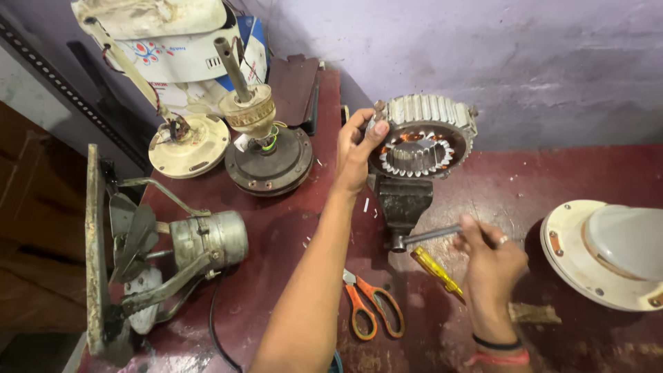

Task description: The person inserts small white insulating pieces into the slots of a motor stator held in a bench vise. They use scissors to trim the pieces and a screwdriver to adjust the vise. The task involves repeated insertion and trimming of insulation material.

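Observation:
A round fan motor stator with a ribbed metal rim and copper windings stands upright in the jaws of a dark bench vise. My left hand grips the stator's left rim. My right hand is closed on the vise's metal handle bar, which sticks out to the right of the vise screw. A yellow-handled screwdriver lies just below that bar on the dark red bench.
Orange-handled scissors lie near the front. A ceiling fan motor with a rod, a cream canopy and an exhaust fan fill the left side. A white fan cover sits at the right edge.

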